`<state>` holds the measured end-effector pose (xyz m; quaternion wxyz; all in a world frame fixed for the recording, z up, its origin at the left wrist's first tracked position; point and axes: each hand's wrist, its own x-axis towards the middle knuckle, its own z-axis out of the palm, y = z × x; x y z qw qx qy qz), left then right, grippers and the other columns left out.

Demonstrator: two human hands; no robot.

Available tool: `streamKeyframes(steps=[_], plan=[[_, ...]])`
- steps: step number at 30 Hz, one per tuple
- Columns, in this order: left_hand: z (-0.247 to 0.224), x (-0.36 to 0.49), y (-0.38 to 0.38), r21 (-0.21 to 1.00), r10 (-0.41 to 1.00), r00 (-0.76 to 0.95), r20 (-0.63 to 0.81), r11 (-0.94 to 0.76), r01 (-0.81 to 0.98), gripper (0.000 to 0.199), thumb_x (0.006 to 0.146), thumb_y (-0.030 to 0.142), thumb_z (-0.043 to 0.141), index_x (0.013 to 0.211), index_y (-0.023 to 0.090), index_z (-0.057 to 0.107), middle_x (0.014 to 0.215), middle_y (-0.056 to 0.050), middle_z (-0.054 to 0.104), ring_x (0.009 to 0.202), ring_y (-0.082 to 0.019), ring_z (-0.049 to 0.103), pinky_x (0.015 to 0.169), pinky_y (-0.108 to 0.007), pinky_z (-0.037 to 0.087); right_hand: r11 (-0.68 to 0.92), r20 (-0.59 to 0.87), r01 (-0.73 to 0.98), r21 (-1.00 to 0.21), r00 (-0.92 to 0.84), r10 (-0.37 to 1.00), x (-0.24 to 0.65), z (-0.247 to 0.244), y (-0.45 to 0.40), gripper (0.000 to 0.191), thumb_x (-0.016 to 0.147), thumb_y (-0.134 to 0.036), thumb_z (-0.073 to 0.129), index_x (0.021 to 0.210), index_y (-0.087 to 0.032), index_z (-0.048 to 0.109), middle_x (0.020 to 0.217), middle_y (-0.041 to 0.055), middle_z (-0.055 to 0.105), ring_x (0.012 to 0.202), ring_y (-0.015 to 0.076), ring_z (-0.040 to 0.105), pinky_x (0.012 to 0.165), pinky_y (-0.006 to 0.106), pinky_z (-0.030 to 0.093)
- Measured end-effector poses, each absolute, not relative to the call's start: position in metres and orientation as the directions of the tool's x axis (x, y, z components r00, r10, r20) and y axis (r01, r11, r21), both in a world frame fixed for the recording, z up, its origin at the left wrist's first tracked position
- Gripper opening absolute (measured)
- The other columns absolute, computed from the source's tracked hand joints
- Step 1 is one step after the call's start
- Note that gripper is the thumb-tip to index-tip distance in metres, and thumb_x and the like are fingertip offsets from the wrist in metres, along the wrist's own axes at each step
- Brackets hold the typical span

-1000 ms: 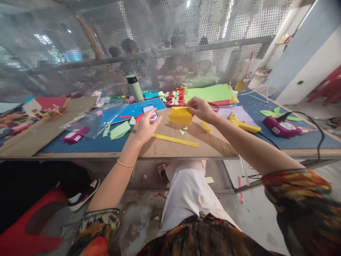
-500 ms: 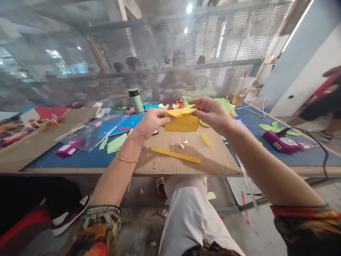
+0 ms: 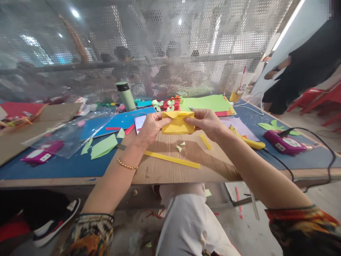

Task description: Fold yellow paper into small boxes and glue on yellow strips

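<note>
A folded yellow paper piece (image 3: pixel 178 124) is held up over the brown cardboard (image 3: pixel 160 170) on the table. My left hand (image 3: pixel 153 126) pinches its left end, thumb on the front face. The right end is gripped by my right hand (image 3: pixel 206 122), thumb in front and the other fingers partly hidden behind. Below the paper lie a long yellow strip (image 3: pixel 173 159), a short yellow strip (image 3: pixel 205 141) and small pale green scraps (image 3: pixel 179 148).
Behind stand a green bottle (image 3: pixel 125 96) and a drink cup (image 3: pixel 240 88). A yellow glue gun (image 3: pixel 249 141) and a purple box (image 3: pixel 283 142) lie right. A phone (image 3: pixel 139 122), pale green paper (image 3: pixel 103 146) and another purple box (image 3: pixel 42 153) are left. Someone in black (image 3: pixel 306 64) stands back right.
The yellow paper's upper flap now lies lower against its front. My right hand has come down level with my left, its thumb now on the front face. The view has shifted.
</note>
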<state>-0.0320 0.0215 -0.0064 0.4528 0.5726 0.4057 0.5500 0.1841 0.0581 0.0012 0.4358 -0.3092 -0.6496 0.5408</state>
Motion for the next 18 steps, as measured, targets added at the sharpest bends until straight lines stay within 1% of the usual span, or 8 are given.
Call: streamKeyframes(steps=[2,5,9,11,13,14,16,18], plan=[[-0.0103,-0.0333,0.0221,0.969,0.968,0.055,0.245,-0.243,-0.052,0.029,0.064,0.035,0.092,0.085,0.018,0.081,0.085,-0.004,0.082,0.086,-0.02,0.077,0.079,-0.031,0.06,0.226,0.232,-0.067,-0.972,-0.436,0.869,0.1831,-0.0004,0.0574,0.045,0.054,-0.047,0.101,0.08,-0.019,0.077,0.074,0.0009,0.073,0.064,0.0125,0.063,0.052,0.023,0.053],[-0.0114,-0.0332,0.0205,0.973,0.972,0.064,0.225,-0.22,-0.07,0.036,0.057,0.034,0.098,0.082,0.016,0.08,0.084,-0.005,0.082,0.088,-0.021,0.077,0.075,-0.03,0.06,0.225,0.226,-0.055,-0.973,-0.447,0.866,0.1824,-0.0009,0.0559,0.039,0.055,-0.044,0.098,0.076,-0.019,0.077,0.073,0.0007,0.072,0.063,0.0121,0.061,0.052,0.023,0.05],[-0.0114,-0.0289,0.0174,0.966,0.965,0.058,0.255,-0.252,-0.056,0.033,0.058,0.03,0.099,0.074,0.017,0.073,0.07,0.001,0.075,0.073,-0.015,0.073,0.068,-0.026,0.056,0.244,0.239,-0.04,-0.969,-0.413,0.879,0.1825,-0.0008,0.0569,0.031,0.052,-0.037,0.095,0.064,-0.019,0.074,0.066,0.0001,0.068,0.062,0.012,0.059,0.054,0.025,0.048],[-0.0121,-0.0275,0.0174,0.961,0.961,0.044,0.274,-0.271,-0.061,0.032,0.059,0.03,0.097,0.075,0.018,0.072,0.07,0.002,0.075,0.071,-0.014,0.072,0.068,-0.025,0.055,0.271,0.262,-0.034,-0.962,-0.393,0.882,0.1824,-0.0014,0.0581,0.024,0.054,-0.034,0.091,0.063,-0.019,0.074,0.064,-0.0003,0.068,0.061,0.0117,0.057,0.054,0.026,0.046],[-0.0126,-0.028,0.0182,0.952,0.953,0.034,0.301,-0.298,-0.073,0.03,0.061,0.03,0.094,0.081,0.018,0.075,0.077,0.0,0.078,0.078,-0.016,0.074,0.074,-0.028,0.058,0.28,0.279,-0.054,-0.959,-0.385,0.88,0.1822,-0.0026,0.0589,0.019,0.056,-0.033,0.086,0.068,-0.021,0.078,0.067,-0.0002,0.071,0.064,0.0134,0.06,0.058,0.027,0.049],[-0.0124,-0.0288,0.0185,0.947,0.949,0.034,0.314,-0.311,-0.077,0.029,0.063,0.03,0.092,0.084,0.018,0.076,0.081,-0.002,0.079,0.085,-0.019,0.076,0.079,-0.03,0.059,0.27,0.277,-0.074,-0.96,-0.387,0.879,0.1821,-0.0035,0.059,0.019,0.057,-0.032,0.084,0.073,-0.022,0.081,0.069,0.0001,0.073,0.067,0.0148,0.063,0.062,0.029,0.052],[-0.0109,-0.031,0.0181,0.944,0.945,0.044,0.325,-0.321,-0.076,0.027,0.066,0.03,0.087,0.088,0.017,0.078,0.088,-0.005,0.081,0.098,-0.023,0.077,0.088,-0.035,0.061,0.233,0.259,-0.113,-0.966,-0.393,0.882,0.1821,-0.0053,0.0589,0.025,0.058,-0.03,0.082,0.083,-0.024,0.085,0.077,0.0007,0.078,0.076,0.0174,0.07,0.07,0.032,0.058],[-0.0085,-0.0327,0.0163,0.949,0.948,0.07,0.311,-0.306,-0.069,0.027,0.068,0.029,0.081,0.092,0.017,0.081,0.092,-0.007,0.082,0.108,-0.027,0.077,0.092,-0.038,0.061,0.2,0.234,-0.127,-0.972,-0.399,0.886,0.1828,-0.0074,0.0588,0.03,0.058,-0.03,0.082,0.087,-0.026,0.086,0.081,0.0007,0.079,0.079,0.0182,0.072,0.072,0.033,0.059]])
